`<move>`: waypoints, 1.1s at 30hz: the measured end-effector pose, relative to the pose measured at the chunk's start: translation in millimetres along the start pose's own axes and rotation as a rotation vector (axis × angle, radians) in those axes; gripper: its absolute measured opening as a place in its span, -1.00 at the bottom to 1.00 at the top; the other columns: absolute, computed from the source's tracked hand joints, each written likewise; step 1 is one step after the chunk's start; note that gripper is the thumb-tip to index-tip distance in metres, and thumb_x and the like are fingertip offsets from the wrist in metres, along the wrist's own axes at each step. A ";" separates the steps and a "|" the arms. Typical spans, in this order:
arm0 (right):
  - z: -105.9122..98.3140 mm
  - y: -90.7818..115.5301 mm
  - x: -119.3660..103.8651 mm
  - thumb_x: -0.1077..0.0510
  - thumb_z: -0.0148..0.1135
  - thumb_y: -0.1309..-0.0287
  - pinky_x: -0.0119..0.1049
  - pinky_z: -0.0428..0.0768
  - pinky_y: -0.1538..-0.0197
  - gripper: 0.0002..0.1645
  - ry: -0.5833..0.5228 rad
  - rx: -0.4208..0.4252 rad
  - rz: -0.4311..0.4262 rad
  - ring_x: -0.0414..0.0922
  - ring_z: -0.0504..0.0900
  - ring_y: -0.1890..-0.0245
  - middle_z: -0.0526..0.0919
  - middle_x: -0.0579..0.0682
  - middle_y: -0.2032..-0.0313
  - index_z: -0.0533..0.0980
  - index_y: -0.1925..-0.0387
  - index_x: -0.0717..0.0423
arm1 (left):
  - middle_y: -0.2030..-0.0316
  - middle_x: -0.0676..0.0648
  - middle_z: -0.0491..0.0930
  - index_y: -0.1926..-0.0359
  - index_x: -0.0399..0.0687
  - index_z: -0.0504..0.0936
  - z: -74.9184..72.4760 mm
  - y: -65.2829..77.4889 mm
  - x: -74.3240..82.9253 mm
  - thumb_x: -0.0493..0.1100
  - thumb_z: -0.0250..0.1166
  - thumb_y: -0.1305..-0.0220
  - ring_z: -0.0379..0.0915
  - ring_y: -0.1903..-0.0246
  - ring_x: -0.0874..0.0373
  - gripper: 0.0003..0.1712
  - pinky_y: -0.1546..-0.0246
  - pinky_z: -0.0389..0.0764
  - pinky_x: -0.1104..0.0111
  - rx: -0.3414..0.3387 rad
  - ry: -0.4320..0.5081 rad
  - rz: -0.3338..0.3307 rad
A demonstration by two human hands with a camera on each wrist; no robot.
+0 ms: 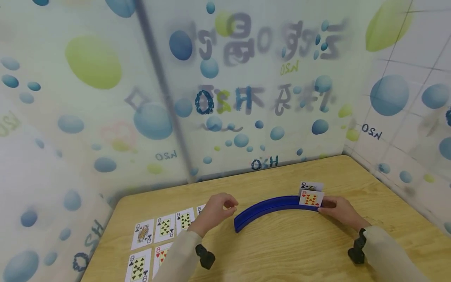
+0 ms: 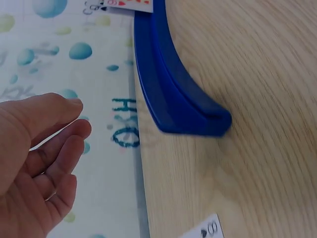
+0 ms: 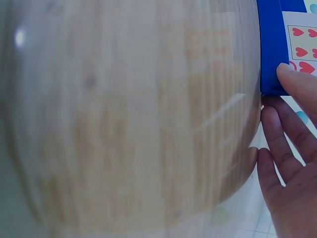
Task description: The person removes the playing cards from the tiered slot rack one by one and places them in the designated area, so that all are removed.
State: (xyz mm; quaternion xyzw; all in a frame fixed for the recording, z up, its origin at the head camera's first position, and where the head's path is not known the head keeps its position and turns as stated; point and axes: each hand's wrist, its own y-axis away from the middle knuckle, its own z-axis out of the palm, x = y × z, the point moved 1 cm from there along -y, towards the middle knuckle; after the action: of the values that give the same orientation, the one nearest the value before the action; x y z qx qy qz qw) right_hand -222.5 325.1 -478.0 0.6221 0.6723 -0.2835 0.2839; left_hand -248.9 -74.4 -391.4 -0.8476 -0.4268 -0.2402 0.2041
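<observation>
A curved blue card holder (image 1: 269,204) lies on the table. Toward its right end stand a hearts number card (image 1: 311,199) and, behind it, a black queen (image 1: 311,185). My right hand (image 1: 340,209) grips the holder's right end. In the right wrist view its thumb (image 3: 297,82) lies on the blue front by the hearts card's lower corner, the other fingers reaching behind the end. To the left of the holder hovers my left hand (image 1: 219,209), holding nothing, thumb and fingers loosely bent. The left wrist view shows it apart from the holder's left end (image 2: 198,116).
Several playing cards lie face up in rows at the table's left, among them a queen (image 1: 142,234), an eight of clubs (image 1: 164,228) and a nine of clubs (image 1: 138,267). My left forearm partly covers the rows. A bubble-patterned curtain (image 1: 246,149) borders the table's back edge.
</observation>
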 end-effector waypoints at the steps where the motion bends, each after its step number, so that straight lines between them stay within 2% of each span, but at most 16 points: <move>1: 0.1 0.2 0.1 0.10 0.28 -0.07 -0.01 0.49 0.09 -0.42 0.002 0.004 0.005 0.11 0.55 0.13 0.58 0.26 0.14 0.43 -0.01 0.46 | 0.30 0.07 0.55 0.23 -0.07 0.63 2.6 -3.8 3.4 -0.25 0.23 -0.19 0.45 0.31 0.24 -0.88 0.26 0.49 0.37 -0.007 0.001 0.006; 10: 0.2 0.1 0.6 0.06 0.28 -0.07 0.04 0.46 0.07 -0.39 0.012 0.002 0.012 0.13 0.54 0.11 0.57 0.27 0.14 0.42 -0.02 0.45 | 0.26 0.03 0.57 0.20 -0.06 0.62 23.0 -33.8 30.8 -0.25 0.23 -0.20 0.45 0.29 0.27 -0.86 0.23 0.48 0.42 -0.049 0.021 0.025; 16: -1.2 -1.0 -2.5 0.08 0.28 -0.07 0.01 0.48 0.09 -0.42 0.016 0.000 -0.003 0.12 0.55 0.12 0.58 0.26 0.15 0.43 -0.01 0.45 | 0.27 0.06 0.57 0.17 -0.12 0.62 33.5 -49.6 51.4 -0.23 0.24 -0.20 0.45 0.30 0.30 -0.83 0.24 0.47 0.47 -0.061 0.043 0.062; 21: -0.6 -1.2 1.3 0.06 0.28 -0.07 0.01 0.47 0.09 -0.40 0.011 -0.005 0.002 0.12 0.55 0.12 0.58 0.26 0.14 0.43 -0.02 0.45 | 0.26 0.08 0.56 0.17 -0.10 0.62 42.0 -61.7 68.7 -0.23 0.24 -0.20 0.44 0.28 0.30 -0.83 0.22 0.46 0.49 -0.076 0.047 0.062; 27: -0.2 -1.8 4.2 0.01 0.28 -0.07 0.01 0.48 0.10 -0.37 0.005 -0.005 -0.011 0.12 0.55 0.12 0.59 0.24 0.15 0.43 -0.02 0.43 | 0.26 0.11 0.56 0.15 -0.06 0.62 53.3 -77.9 83.8 -0.21 0.24 -0.21 0.43 0.28 0.34 -0.82 0.23 0.45 0.54 -0.095 0.015 0.071; 33: -1.4 -2.8 2.5 0.04 0.28 -0.07 -0.03 0.50 0.14 -0.39 0.009 0.003 -0.030 0.09 0.56 0.16 0.60 0.23 0.18 0.43 -0.01 0.45 | 0.20 0.13 0.57 0.13 -0.02 0.64 63.9 -89.6 96.7 -0.22 0.23 -0.21 0.44 0.27 0.35 -0.80 0.27 0.44 0.57 -0.088 -0.015 0.074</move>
State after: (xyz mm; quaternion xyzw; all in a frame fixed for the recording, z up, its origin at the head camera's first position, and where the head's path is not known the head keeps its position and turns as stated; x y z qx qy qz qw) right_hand -225.5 327.6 -478.9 0.6139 0.6823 -0.2858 0.2754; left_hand -257.2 70.8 -373.8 -0.8728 -0.3856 -0.2447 0.1722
